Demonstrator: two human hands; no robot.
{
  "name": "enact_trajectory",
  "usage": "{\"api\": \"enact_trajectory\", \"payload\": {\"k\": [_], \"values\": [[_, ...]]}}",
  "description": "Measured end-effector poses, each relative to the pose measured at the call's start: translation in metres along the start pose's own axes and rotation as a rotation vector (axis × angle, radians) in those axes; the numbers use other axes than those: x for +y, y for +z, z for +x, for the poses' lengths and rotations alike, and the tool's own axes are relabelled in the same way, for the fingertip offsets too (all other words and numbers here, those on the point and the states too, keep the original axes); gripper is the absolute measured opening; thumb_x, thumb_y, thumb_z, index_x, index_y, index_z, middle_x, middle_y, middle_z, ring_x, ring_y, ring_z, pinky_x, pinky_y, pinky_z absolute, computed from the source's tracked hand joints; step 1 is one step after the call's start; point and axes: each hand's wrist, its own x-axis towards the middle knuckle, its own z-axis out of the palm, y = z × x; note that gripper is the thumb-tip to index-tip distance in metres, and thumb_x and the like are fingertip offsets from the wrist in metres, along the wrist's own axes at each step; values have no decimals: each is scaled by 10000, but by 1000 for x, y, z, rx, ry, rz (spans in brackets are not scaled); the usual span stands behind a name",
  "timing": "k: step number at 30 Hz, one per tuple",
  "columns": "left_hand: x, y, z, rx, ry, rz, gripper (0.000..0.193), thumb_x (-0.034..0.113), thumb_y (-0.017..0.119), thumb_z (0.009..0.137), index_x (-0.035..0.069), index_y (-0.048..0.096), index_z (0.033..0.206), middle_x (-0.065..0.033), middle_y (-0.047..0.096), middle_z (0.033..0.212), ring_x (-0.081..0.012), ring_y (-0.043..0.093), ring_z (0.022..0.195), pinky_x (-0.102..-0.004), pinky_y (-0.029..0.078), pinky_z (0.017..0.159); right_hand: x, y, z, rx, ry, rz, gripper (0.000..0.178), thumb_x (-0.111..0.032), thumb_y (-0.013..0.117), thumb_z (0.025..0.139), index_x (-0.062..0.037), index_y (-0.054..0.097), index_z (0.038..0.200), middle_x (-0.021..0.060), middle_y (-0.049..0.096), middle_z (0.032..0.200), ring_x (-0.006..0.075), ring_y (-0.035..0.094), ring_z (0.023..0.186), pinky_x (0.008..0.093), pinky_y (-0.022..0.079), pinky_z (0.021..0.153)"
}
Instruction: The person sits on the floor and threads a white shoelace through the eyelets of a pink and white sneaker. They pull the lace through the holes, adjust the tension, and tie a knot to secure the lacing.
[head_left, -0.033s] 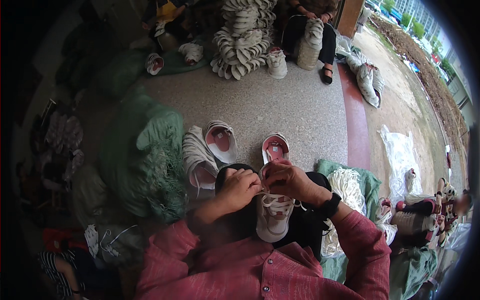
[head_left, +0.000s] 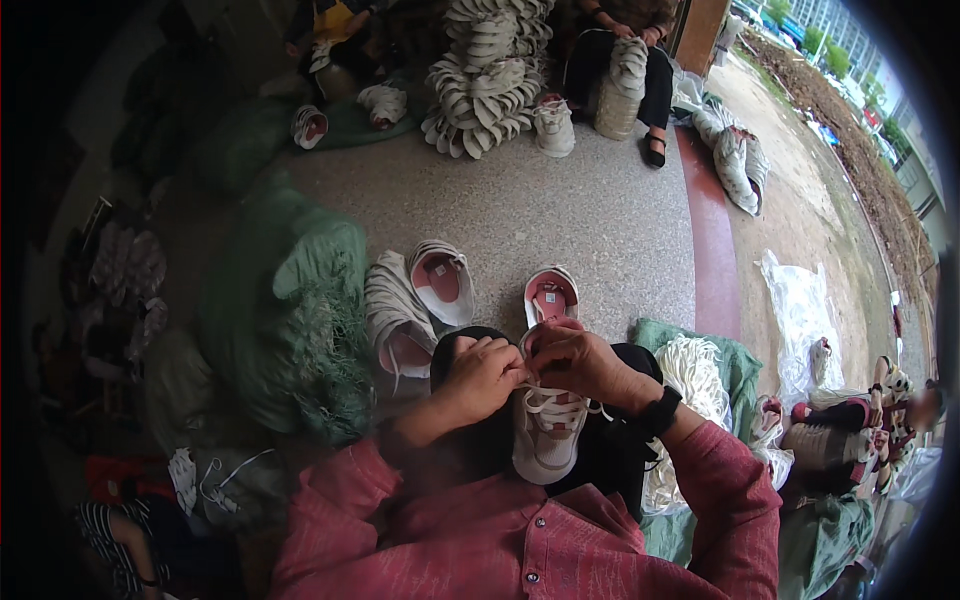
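Note:
A white and pink sneaker [head_left: 545, 460] rests between my knees, its toe toward me. White shoelaces [head_left: 553, 405] cross its front. My left hand [head_left: 482, 374] is closed at the left side of the shoe's opening, fingertips pinched on a lace. Over the pink collar, my right hand [head_left: 578, 362] is curled with its fingers pinched together at the lace; the fingertips partly hide what they grip. The two hands nearly meet above the upper eyelets. Just beyond them, another sneaker [head_left: 551, 296] with a pink insole shows its heel end.
Left of my knees stands a row of nested sneakers [head_left: 395, 305], beside a large green sack [head_left: 300, 290]. A bundle of white laces [head_left: 690, 375] lies on green cloth at my right. Beyond the floor rise stacked shoes [head_left: 480, 100]; a co-worker's hands [head_left: 635, 35] hold a shoe there.
My left hand has shifted very slightly to the right, closer to my right hand. Otherwise the shoe and my right hand look the same.

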Motion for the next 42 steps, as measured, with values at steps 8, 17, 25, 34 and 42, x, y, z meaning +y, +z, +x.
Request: {"api": "enact_trajectory", "payload": {"k": [8, 17, 25, 34, 42], "values": [[21, -13, -3, 152, 132, 13, 222, 161, 742, 796, 131, 626, 984, -31, 595, 1066, -248, 576, 1038, -397, 363, 942, -7, 1, -5, 6, 3, -120, 113, -177, 754, 767, -147, 743, 876, -20, 678, 985, 222, 583, 1150, 348, 460, 996], [23, -26, 13, -47, 399, -31, 316, 104, 768, 735, 96, 629, 1018, -120, 493, 1264, -308, 565, 1172, -414, 467, 988, -2, -1, -4, -48, 15, -154, 191, -189, 749, 779, -161, 735, 967, -23, 714, 1067, 242, 574, 1192, 351, 441, 1046], [22, -15, 11, -56, 373, -23, 260, 164, 805, 757, 86, 659, 957, -108, 483, 1230, -290, 607, 1126, -398, 516, 933, -9, -6, -7, -126, 129, -247, 253, -172, 792, 719, -159, 731, 964, -8, 709, 1061, 281, 550, 1245, 379, 521, 966], [33, -17, 1, -10, 265, -13, 257, 205, 810, 772, 48, 647, 894, -112, 521, 1217, -287, 598, 1117, -398, 511, 927, -6, -4, -8, -41, 76, -213, 201, -164, 792, 712, -148, 730, 902, 2, 704, 1050, 274, 550, 1248, 388, 540, 924], [30, -9, 0, 54, 277, 91, 222, 214, 805, 776, 50, 674, 850, -108, 556, 1203, -314, 553, 1135, -428, 420, 1004, -2, -1, -8, -92, 121, -236, 228, -148, 814, 681, -148, 728, 893, -6, 706, 1018, 264, 556, 1242, 383, 527, 934]]}}
